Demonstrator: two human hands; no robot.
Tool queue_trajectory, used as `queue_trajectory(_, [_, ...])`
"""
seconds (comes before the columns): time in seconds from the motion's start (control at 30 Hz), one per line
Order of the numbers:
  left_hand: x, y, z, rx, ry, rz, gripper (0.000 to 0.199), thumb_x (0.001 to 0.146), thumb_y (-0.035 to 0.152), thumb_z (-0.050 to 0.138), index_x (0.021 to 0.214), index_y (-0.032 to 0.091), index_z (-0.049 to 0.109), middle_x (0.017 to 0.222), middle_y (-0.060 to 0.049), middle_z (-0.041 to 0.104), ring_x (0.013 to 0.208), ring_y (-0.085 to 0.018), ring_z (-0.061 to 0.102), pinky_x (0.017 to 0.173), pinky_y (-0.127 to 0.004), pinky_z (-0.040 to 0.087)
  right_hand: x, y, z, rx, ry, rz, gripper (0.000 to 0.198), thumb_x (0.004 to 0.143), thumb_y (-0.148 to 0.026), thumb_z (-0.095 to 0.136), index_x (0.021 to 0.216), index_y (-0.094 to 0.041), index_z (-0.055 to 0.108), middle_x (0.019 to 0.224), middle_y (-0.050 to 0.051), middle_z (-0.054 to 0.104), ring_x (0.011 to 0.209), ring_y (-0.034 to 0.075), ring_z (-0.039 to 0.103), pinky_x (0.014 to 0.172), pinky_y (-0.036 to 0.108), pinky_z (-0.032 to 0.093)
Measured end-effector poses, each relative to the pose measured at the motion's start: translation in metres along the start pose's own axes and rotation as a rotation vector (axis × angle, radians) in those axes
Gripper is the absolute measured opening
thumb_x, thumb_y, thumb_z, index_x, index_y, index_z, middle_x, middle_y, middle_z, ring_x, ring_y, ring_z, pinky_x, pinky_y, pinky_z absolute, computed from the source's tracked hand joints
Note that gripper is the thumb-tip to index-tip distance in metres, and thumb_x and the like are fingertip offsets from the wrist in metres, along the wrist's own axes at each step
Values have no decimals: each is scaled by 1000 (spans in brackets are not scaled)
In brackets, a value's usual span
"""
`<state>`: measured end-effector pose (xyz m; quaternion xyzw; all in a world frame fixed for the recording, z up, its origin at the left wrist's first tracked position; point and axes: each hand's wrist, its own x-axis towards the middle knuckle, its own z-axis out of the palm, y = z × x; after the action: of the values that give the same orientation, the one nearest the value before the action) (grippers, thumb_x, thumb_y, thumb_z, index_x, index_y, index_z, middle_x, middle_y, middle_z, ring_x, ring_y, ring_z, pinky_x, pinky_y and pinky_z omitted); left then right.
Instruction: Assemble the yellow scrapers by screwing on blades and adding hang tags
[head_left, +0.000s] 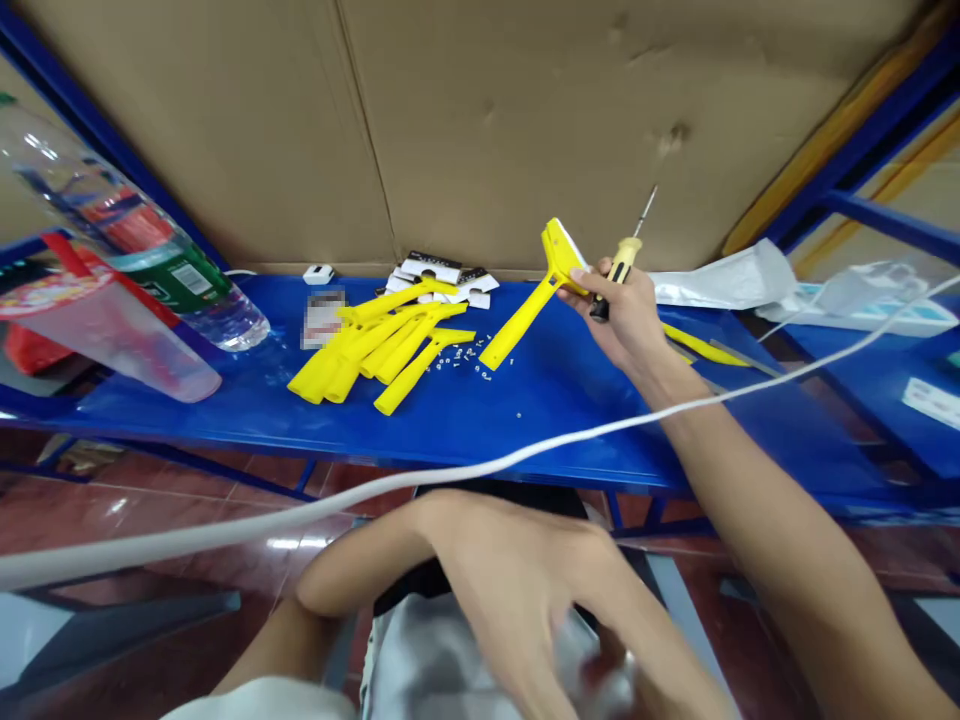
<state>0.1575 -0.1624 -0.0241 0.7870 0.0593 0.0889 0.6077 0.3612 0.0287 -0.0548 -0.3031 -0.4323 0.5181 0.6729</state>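
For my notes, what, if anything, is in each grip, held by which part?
Right grip: yellow tool, by one end of its head, and screwdriver, by its handle. Left grip: can't tell.

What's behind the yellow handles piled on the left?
Black-and-white packets, then the cardboard wall. The yellow handles cover part of the packets; what's beneath can't be seen.

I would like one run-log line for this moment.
right hand: yellow scraper, screwdriver; left hand: off table, grip unclear; blue table: yellow handles, small parts
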Motion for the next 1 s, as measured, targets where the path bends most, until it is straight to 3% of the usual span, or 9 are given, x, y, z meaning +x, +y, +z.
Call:
queue_trajectory(0.07, [-9, 0, -21, 99, -96, 62, 43, 80, 66, 89, 103, 30, 86, 110, -6, 83, 106, -27, 77, 101, -33, 59, 3, -2, -1, 47, 47, -27, 48, 62, -17, 97, 77, -24, 52, 76, -5, 57, 85, 16, 73, 82, 30, 70])
queue_trajectory(0.13, [-20, -6, -37, 338, 226, -13, 48, 80, 64, 91, 111, 28, 83, 115, -7, 80, 112, -27, 73, 108, -35, 56, 4, -5, -1, 85, 101, -51, 48, 62, -16, 98, 77, -24, 53, 76, -6, 58, 82, 15, 73, 77, 28, 69])
queue_trajectory(0.2, [-31, -18, -47, 580, 503, -222, 48, 92, 57, 83, 132, 32, 76, 136, -8, 72, 132, -29, 63, 120, -42, 48, 5, -7, 0, 101, 142, -54, 50, 63, -18, 99, 79, -24, 53, 77, -6, 59, 80, 14, 73, 76, 28, 69])
queue_trajectory(0.27, [-37, -33, -53, 696, 672, -329, 35, 106, 47, 69, 138, 33, 73, 141, -8, 67, 137, -29, 59, 123, -45, 44, 4, -9, 2, 93, 149, -49, 54, 64, -22, 102, 79, -25, 50, 77, -7, 59, 80, 14, 73, 76, 27, 69])
queue_trajectory(0.4, [-32, -55, -57, 666, 687, -321, 22, 112, 35, 57, 118, 28, 77, 128, -5, 71, 125, -24, 65, 116, -39, 47, 3, -13, 4, 122, 150, -10, 61, 62, -24, 106, 79, -25, 47, 74, -7, 59, 85, 18, 77, 83, 33, 71])
queue_trajectory(0.53, [-24, -58, -61, 600, 659, -329, 27, 112, 36, 57, 94, 24, 74, 109, -4, 73, 104, -22, 70, 99, -36, 52, 6, -18, 1, 161, 177, -29, 59, 61, -24, 105, 81, -26, 49, 75, -7, 63, 89, 21, 79, 84, 36, 72])
queue_trajectory(0.77, [-20, -64, -60, 656, 662, -286, 15, 110, 35, 59, 107, 27, 71, 116, -3, 73, 112, -24, 68, 105, -36, 50, 18, -13, -13, 209, 246, -43, 56, 63, -21, 102, 79, -26, 49, 75, -6, 67, 87, 21, 80, 87, 39, 72])
queue_trajectory(0.9, [-15, -61, -57, 641, 593, -302, 26, 113, 36, 53, 94, 25, 69, 106, -2, 71, 100, -21, 68, 100, -35, 50, 17, -11, -13, 200, 241, -9, 57, 63, -20, 101, 79, -26, 47, 75, -6, 68, 87, 20, 80, 88, 38, 72])
queue_trajectory(1.0, [-17, -57, -61, 642, 624, -335, 29, 113, 39, 52, 93, 25, 68, 104, -2, 73, 99, -21, 69, 97, -36, 50, 12, -12, -9, 166, 178, 48, 57, 62, -19, 103, 79, -26, 49, 73, -6, 68, 84, 20, 80, 90, 38, 72])
